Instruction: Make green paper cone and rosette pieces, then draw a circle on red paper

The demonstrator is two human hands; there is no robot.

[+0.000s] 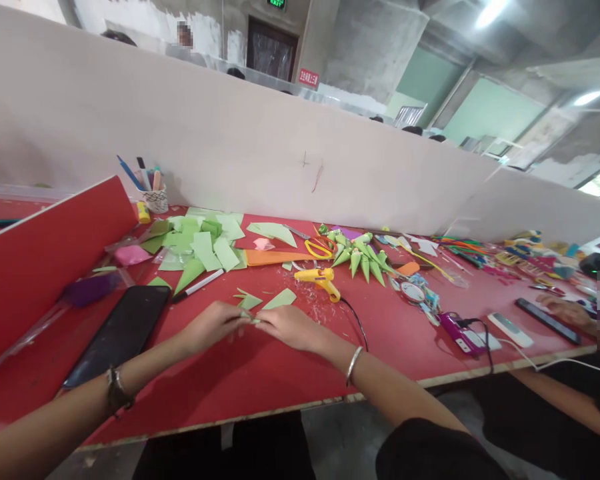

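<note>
My left hand (214, 327) and my right hand (291, 327) meet over the near part of the red table. Their fingertips pinch a small piece of light green paper (251, 317) from both sides; most of it is hidden by my fingers. Just beyond them lie green paper scraps (281, 298). A yellow hot glue gun (319, 281) rests past my right hand, its black cord trailing toward me. To the left of my hands are a black-and-white marker (199, 285) and a large black phone (117, 333).
Light green paper sheets (207, 250), orange paper (275, 257), yellow-handled scissors (320, 249) and green paper cones (360, 260) cover the back. A pen cup (155, 198) stands left, by a red board (65, 260). At right are a purple power strip (461, 333) and another person's hand (567, 313).
</note>
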